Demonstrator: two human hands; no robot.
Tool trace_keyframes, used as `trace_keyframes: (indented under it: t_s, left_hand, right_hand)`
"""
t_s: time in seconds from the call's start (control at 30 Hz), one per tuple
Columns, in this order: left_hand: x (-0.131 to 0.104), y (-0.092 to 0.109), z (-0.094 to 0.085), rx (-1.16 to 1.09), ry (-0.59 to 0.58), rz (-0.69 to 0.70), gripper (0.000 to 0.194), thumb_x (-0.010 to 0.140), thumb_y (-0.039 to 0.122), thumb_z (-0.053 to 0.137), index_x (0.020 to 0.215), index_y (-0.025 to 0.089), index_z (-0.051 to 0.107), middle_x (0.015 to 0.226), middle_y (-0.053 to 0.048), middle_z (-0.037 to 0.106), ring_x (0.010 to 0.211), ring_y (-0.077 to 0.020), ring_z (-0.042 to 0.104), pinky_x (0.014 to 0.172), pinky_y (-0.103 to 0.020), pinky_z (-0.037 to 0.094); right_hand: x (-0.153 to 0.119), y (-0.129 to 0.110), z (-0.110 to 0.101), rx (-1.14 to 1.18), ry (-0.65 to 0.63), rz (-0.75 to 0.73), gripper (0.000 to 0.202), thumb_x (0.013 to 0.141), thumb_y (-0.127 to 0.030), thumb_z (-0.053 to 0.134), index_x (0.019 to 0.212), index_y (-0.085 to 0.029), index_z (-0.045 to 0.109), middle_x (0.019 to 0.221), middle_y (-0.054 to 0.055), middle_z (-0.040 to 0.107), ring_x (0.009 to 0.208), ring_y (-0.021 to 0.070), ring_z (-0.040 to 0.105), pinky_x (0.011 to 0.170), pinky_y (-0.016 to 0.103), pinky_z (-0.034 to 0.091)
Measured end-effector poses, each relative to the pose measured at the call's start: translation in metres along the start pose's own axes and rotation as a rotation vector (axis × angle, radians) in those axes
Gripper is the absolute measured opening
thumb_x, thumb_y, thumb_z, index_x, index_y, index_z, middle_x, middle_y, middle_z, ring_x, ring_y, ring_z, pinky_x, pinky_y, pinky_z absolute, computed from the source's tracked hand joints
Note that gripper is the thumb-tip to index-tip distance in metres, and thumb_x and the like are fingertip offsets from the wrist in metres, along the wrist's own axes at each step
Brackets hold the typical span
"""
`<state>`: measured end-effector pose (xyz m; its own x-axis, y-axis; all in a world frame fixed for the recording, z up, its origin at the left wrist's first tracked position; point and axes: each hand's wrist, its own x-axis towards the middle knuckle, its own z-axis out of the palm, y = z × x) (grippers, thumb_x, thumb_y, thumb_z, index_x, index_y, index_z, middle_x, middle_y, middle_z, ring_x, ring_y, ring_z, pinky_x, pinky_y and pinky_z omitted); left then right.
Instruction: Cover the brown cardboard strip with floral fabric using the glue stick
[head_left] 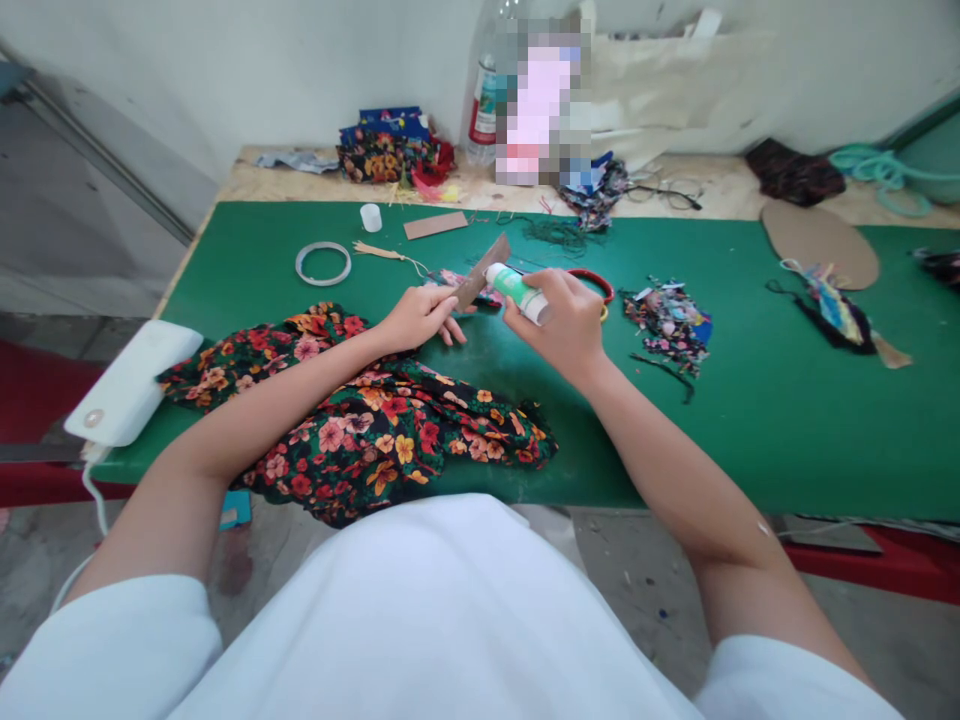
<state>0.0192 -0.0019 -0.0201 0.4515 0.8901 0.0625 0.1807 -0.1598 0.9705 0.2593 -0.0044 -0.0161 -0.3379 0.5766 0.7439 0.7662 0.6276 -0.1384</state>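
My left hand (421, 316) pinches the near end of a brown cardboard strip (483, 272), which slants up and away to the right. My right hand (564, 325) is wrapped round a small white glue bottle (514, 288) with a green label. The bottle is tipped over, its nozzle end close to the strip's edge; whether they touch I cannot tell. Patterned fabric (491, 298) lies partly hidden beneath the strip. Under my left forearm, a dark floral cloth (375, 440) spreads to the table's near edge. Behind my right hand shows the red handle of scissors (602, 284).
On the green tabletop (772, 420) lie a tape roll (322, 264), a white cap (370, 217), another cardboard strip (435, 226) and fabric scraps (667, 320). A white device (135, 382) sits at the left edge. A plastic bottle (485, 105) stands by the wall.
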Motion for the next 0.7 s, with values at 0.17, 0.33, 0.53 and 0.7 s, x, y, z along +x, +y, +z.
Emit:
trace_keyframes:
  t_s: [0.17,0.33,0.53,0.7]
  left_hand:
    - [-0.003,0.004,0.001,-0.023,-0.016,-0.058,0.031,0.106,0.036,0.055,0.090,0.011,0.062,0.066,-0.007,0.077,0.059,-0.0181,0.079,0.048,-0.018,0.056]
    - [-0.002,0.005,0.004,-0.048,0.072,-0.082,0.031,0.106,0.036,0.053,0.091,0.010,0.061,0.096,-0.012,0.080,0.066,-0.0158,0.081,0.048,-0.015,0.057]
    - [-0.001,0.009,0.005,-0.035,0.104,-0.116,0.024,0.106,0.023,0.048,0.092,0.010,0.062,0.076,-0.004,0.076,0.061,-0.0160,0.079,0.045,-0.015,0.055]
    - [-0.001,0.013,0.005,-0.053,0.093,-0.148,0.023,0.105,0.016,0.044,0.091,0.013,0.061,0.051,0.002,0.067,0.049,-0.0156,0.074,0.043,-0.017,0.052]
  right_hand:
    - [-0.001,-0.010,-0.001,-0.031,-0.044,-0.116,0.017,0.097,-0.038,0.059,0.098,-0.021,0.065,0.078,0.005,0.066,0.068,0.0203,0.064,0.061,0.031,0.047]
    - [-0.003,-0.023,-0.003,-0.058,-0.123,-0.203,0.020,0.100,-0.038,0.055,0.097,-0.021,0.065,0.081,0.006,0.069,0.067,0.0179,0.064,0.059,0.029,0.045]
    - [-0.005,-0.024,-0.001,0.060,-0.093,-0.180,0.020,0.100,-0.041,0.057,0.099,-0.022,0.063,0.082,0.006,0.072,0.071,0.0185,0.068,0.063,0.029,0.050]
    - [-0.005,-0.026,0.001,0.159,-0.027,-0.224,0.017,0.099,-0.038,0.059,0.100,-0.021,0.061,0.080,0.004,0.072,0.069,0.0171,0.069,0.060,0.028,0.049]
